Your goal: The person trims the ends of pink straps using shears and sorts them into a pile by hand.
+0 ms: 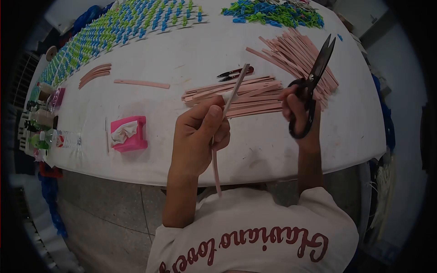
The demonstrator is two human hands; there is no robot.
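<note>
Between the thumb and fingers of my left hand (202, 129) is a long thin pink strip (236, 87), its upper end pointing up and right and its tail hanging below the fist. To the right, my right hand (298, 109) grips large black scissors (314, 75) by the handles, blades pointing up and slightly parted. Behind my hands lies a pile of flat pink strips (255, 98) on the white table (182, 54). A fanned bundle of more pink strips (296, 54) is partly hidden by the scissors. Small dark thread snips (236, 73) rest behind the nearer pile.
At the left are a pink tissue box (141, 132), a clear bottle (68, 139) and small containers. One pink strip (142, 83) and a few curved strips (94, 74) lie farther back. Rows of clips (118, 27) and a heap of blue and green clips (273, 13) occupy the far side.
</note>
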